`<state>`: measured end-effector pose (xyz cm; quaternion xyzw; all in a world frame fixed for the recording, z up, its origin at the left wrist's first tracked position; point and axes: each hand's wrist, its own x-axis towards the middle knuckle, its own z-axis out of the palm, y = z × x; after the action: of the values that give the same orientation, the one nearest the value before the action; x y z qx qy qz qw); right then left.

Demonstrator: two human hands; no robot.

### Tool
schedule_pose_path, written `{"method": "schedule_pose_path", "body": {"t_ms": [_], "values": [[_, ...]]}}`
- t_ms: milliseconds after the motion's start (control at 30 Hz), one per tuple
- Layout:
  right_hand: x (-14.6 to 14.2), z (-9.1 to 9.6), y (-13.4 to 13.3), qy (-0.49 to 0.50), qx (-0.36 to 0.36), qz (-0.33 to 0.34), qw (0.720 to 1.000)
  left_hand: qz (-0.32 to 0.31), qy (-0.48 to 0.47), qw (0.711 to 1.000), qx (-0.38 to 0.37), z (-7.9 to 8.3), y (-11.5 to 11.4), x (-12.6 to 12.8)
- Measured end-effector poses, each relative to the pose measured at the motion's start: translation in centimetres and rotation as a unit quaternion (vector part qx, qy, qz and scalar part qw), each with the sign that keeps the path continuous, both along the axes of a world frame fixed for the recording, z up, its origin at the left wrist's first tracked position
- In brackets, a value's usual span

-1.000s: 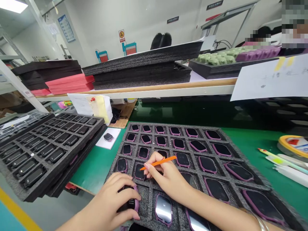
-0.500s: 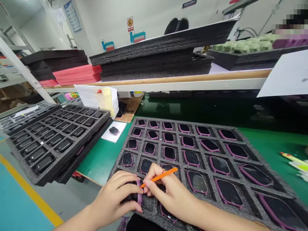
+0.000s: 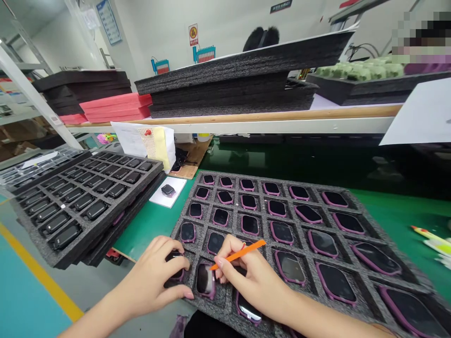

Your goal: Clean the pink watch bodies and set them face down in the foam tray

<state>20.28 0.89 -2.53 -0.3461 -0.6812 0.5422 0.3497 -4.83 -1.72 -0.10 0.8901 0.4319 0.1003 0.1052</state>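
Observation:
A dark grey foam tray [image 3: 229, 244] holds rows of purple-framed smartwatch bodies with black screens. At the tray's near left corner, my left hand [image 3: 158, 272] curls its fingers and thumb around one watch body [image 3: 175, 273], partly covering it. My right hand [image 3: 243, 272] pinches a thin orange pointed stick [image 3: 243, 253] like a pen. The stick's tip is at the right side of another watch body [image 3: 205, 280], which lies in its compartment. My right hand hides part of the watches beneath it.
On the left, a stacked foam tray [image 3: 95, 197] carries black watch bodies. Between the trays, one watch [image 3: 167, 189] rests on a white pad [image 3: 172, 202]. Overhead, a shelf [image 3: 246, 123] bears black foam sheets and pink foam [image 3: 116, 108]. A yellow tool [image 3: 431, 234] lies at right.
My left hand has moved left from the near watch body to the one at the tray's corner, uncovering the first. My right hand still holds the orange stick, shifted slightly.

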Motion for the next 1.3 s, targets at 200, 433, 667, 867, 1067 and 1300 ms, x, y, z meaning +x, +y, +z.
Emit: {"method": "schedule_pose_path", "body": {"t_ms": [200,433,667,867,1067,1300], "values": [[-1.6,0.7,0.5,0.004,-0.009,-0.008,1.000,0.037,-0.029,0.998,-0.037,0.2,-0.8,-2.0],[-5.2,0.4,1.0,0.040,-0.061,0.010,0.997,0.008,-0.138,0.990,0.005,-1.5,-0.2,-2.9],[-5.5,0.4,1.2,0.035,-0.048,0.012,0.998,0.071,-0.202,0.977,-0.015,-2.3,-0.3,-3.0],[-5.4,0.2,1.1,0.032,-0.053,0.017,0.998,0.098,-0.209,0.972,-0.031,-2.5,-0.4,-2.9],[-4.9,0.4,1.1,0.015,-0.045,0.018,0.999,0.098,-0.184,0.977,-0.032,-2.2,-0.5,-2.8],[3.0,3.5,-2.0,-0.045,0.014,-0.008,0.999,0.056,-0.155,0.983,0.083,-2.6,-2.3,-2.0]]}}
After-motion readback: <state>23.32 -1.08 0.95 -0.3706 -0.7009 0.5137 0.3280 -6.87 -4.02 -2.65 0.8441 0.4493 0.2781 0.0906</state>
